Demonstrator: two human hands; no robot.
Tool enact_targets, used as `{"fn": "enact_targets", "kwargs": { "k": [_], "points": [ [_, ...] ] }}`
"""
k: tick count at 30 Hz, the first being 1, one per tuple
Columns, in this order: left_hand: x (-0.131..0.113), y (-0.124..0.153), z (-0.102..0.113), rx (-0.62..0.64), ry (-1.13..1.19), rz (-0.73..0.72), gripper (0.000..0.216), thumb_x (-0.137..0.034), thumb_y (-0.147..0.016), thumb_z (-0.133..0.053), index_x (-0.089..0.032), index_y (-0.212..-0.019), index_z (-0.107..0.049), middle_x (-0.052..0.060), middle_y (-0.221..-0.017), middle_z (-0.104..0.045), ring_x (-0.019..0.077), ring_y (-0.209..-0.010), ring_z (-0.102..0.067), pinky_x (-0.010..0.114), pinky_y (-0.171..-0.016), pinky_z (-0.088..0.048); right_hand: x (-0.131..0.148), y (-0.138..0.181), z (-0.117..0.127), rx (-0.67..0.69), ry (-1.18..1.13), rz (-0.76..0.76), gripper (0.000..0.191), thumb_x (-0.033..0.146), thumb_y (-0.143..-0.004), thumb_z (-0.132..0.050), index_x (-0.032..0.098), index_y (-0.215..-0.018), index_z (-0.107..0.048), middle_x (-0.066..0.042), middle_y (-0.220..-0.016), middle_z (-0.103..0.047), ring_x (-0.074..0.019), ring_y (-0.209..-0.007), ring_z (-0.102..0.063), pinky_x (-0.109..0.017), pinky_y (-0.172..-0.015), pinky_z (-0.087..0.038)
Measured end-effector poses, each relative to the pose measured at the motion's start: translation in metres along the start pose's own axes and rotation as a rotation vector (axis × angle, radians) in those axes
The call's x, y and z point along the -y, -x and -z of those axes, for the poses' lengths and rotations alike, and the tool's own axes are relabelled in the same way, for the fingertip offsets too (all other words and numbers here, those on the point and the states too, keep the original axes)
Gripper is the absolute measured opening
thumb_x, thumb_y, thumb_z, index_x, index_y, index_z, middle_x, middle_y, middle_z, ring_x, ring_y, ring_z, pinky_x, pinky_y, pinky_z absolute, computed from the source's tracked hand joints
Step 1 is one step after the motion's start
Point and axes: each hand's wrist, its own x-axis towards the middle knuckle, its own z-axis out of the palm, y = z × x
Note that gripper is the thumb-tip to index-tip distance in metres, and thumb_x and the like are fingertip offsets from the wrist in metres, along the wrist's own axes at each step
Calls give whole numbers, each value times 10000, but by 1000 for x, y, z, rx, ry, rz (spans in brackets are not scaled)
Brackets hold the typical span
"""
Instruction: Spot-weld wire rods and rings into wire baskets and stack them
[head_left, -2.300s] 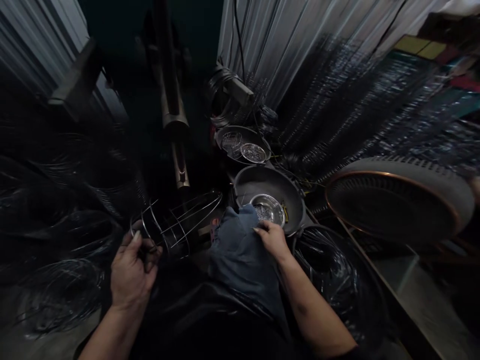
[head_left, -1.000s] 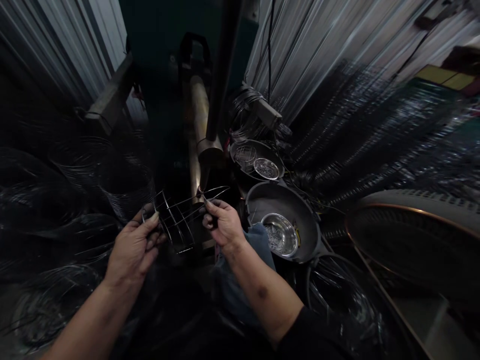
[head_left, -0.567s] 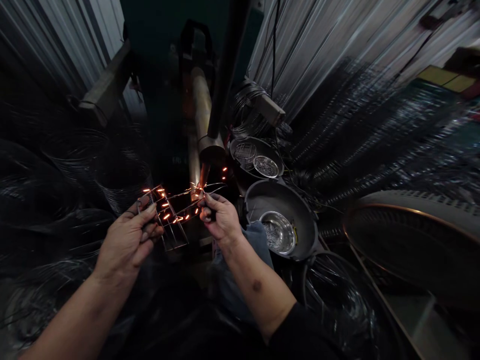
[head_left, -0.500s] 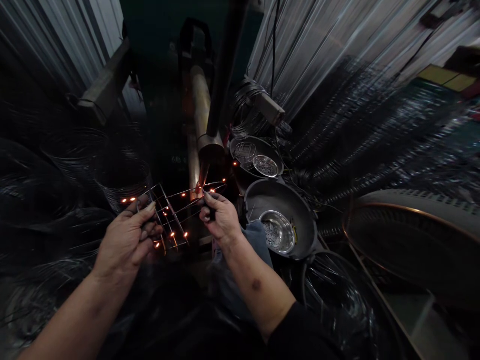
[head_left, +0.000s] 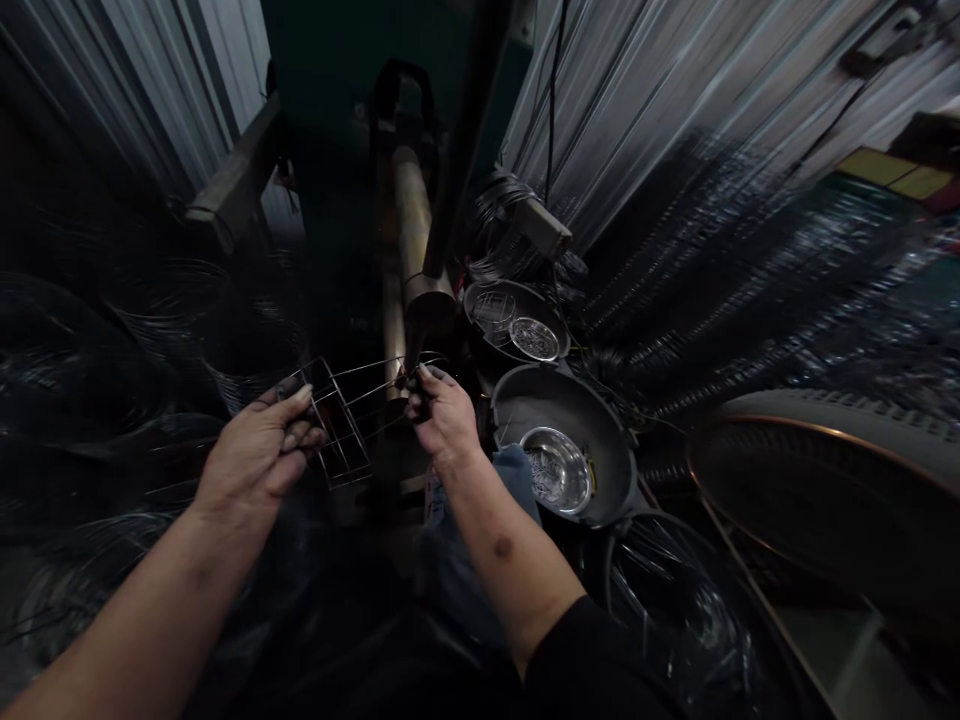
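I hold a small wire cage [head_left: 352, 415] of thin steel rods under the tip of a spot welder's electrode [head_left: 420, 310]. My left hand [head_left: 262, 450] is closed around the cage's wide ringed end at the left. My right hand [head_left: 442, 415] pinches the cage's narrow end, right below the electrode. The cage lies roughly level between both hands. No sparks show.
A dark pan [head_left: 570, 440] with a shiny steel bowl [head_left: 559, 470] of small parts sits right of my right hand. A second pan [head_left: 517, 320] stands behind it. Stacks of wire rings [head_left: 112, 350] fill the left; a round fan guard [head_left: 825, 480] lies right.
Sparks flew around the cage half a second ago and have died out. My left hand turned the cage slightly; both hands keep their grip under the electrode.
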Motion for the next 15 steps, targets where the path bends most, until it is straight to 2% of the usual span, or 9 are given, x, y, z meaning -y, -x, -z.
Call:
{"fn": "enact_targets", "kwargs": {
  "k": [4, 7, 9, 11, 13, 15],
  "points": [
    [3, -5, 2, 58, 14, 19, 183, -114, -687, -683, -163, -653, -509, -95, -463, -337, 9, -329, -254, 183, -427, -444, -13, 10, 9, 31, 87, -5, 178, 272, -706, -691, 167, -797, -580, 20, -601, -630, -75, -464, -503, -186, -427, -345],
    [1, -3, 2, 69, 28, 22, 171, -94, -681, -670, -163, -659, -515, -91, -470, -349, 10, -341, -269, 158, -411, -410, -30, 34, 18, 252, 247, -109, 302, 328, -643, -757, 178, -877, -640, 7, -702, -681, -105, -622, -592, -207, -568, -444],
    [-1, 1, 7, 80, 13, 31, 120, -115, -701, -650, -156, -669, -541, -57, -500, -426, 37, -382, -369, 161, -414, -416, -40, 58, 24, 381, 349, -193, 337, 299, -580, -803, 181, -865, -668, 22, -713, -680, -103, -657, -594, -223, -643, -463],
    [0, 8, 18, 165, -35, 87, 73, -199, -748, -631, -136, -726, -601, 11, -589, -546, 93, -491, -512, 193, -461, -468, -46, 84, 29, 423, 386, -263, 324, 269, -551, -819, 162, -824, -683, 26, -699, -669, -91, -642, -587, -221, -653, -463],
    [5, 19, 38, 239, -119, 161, 212, -318, -764, -636, -107, -779, -647, 86, -685, -623, 156, -605, -595, 240, -523, -515, -45, 108, 35, 435, 321, -336, 324, 280, -569, -809, 147, -834, -678, 8, -709, -672, -106, -641, -610, -226, -618, -474],
    [14, 35, 63, 212, -232, 152, 328, -407, -710, -686, -107, -844, -678, 125, -752, -661, 196, -644, -623, 283, -557, -534, -37, 123, 40, 450, 213, -414, 335, 286, -603, -789, 140, -871, -652, -24, -737, -688, -153, -659, -653, -241, -558, -488]
  ]
}}
